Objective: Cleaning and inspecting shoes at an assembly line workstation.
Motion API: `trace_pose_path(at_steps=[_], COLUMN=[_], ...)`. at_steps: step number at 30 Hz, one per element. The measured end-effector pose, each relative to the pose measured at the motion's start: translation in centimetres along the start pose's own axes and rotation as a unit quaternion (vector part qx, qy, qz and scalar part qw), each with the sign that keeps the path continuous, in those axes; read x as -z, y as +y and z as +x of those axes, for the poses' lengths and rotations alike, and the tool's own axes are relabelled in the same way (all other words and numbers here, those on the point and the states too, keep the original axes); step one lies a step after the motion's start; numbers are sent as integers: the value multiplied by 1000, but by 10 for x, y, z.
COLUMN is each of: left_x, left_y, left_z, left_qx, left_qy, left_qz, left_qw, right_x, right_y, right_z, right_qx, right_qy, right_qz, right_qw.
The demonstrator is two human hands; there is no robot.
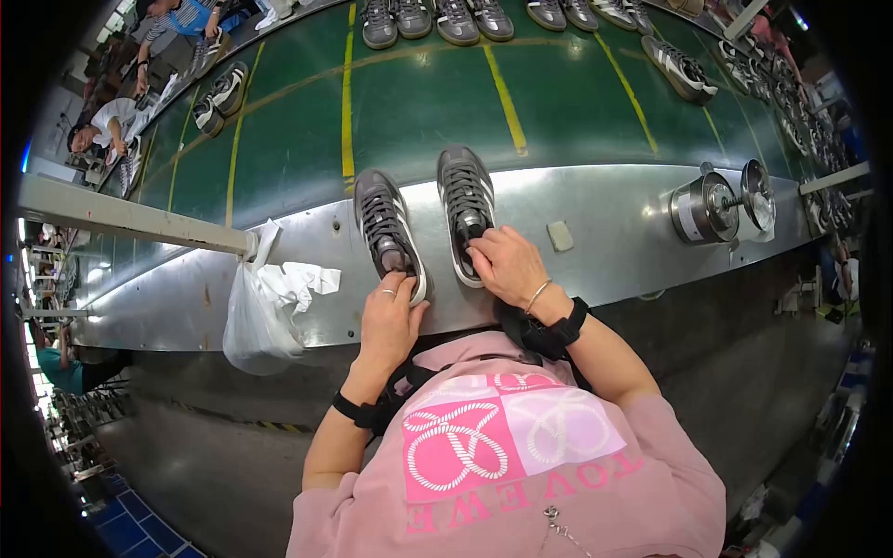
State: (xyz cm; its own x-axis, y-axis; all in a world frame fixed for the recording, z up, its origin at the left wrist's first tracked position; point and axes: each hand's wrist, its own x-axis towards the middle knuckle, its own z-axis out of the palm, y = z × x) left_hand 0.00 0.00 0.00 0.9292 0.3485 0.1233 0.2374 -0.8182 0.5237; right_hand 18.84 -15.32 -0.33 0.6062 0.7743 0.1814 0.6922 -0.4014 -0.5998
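Two dark grey sneakers with white side stripes stand on the metal ledge in front of me, toes pointing away. At the heel of the left sneaker point(381, 219) is my left hand point(389, 319), its fingers closed over the back collar and the thumb along the heel's side. My right hand point(508, 266) is closed at the ankle opening of the right sneaker point(464, 191), fingertips reaching into the collar. Those fingertips are partly hidden inside the shoe. Both sneakers are laced with dark laces.
Beyond the metal ledge point(614, 214) runs a green conveyor belt point(419, 102) carrying more sneakers point(457, 20). A small pale block point(560, 235) and a round metal pot point(704, 212) lie to the right. Left are a plastic bag point(260, 321) and a beam point(135, 214). Co-workers point(113, 126) sit far left.
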Motion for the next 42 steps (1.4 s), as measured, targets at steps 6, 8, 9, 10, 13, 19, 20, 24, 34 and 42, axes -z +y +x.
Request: trace_pose_path(at_steps=[6,8,9,10,13,19,20,24,34,42], left_x=[18,20,20,18,12,13,13,14,18,10], left_y=[-18,-17,-20,-22,-26,-25,-27,-29,-37,-58], left_z=[3,2,0,-2,-4,-19,-24,-28,-30,-12], left_qx=[-32,-29,-26,-37,-56,-73,-82,-102,-33,238], left_qy=[1,-1,9,18,41,80,87,122,208,127], left_qz=[13,3,10,0,-39,-49,-47,-65,-160,-281], left_qw=[999,1000,1000,999,997,993,992,985,964,921], right_x=[0,6,3,2,-8,4,4,9,-6,-31], right_y=[-14,-28,-33,-37,-35,-12,-14,-30,-18,44], right_z=[23,40,47,52,57,30,23,5,13,-2], right_qx=[-6,-61,-48,-50,-35,28,18,-4,3,-112], right_qy=[-118,-242,-239,-260,-275,-199,-173,-48,-129,93], right_qz=[-66,-129,-129,-186,-274,-131,-112,-28,-85,123], right_qw=[991,960,961,946,921,971,978,998,988,982])
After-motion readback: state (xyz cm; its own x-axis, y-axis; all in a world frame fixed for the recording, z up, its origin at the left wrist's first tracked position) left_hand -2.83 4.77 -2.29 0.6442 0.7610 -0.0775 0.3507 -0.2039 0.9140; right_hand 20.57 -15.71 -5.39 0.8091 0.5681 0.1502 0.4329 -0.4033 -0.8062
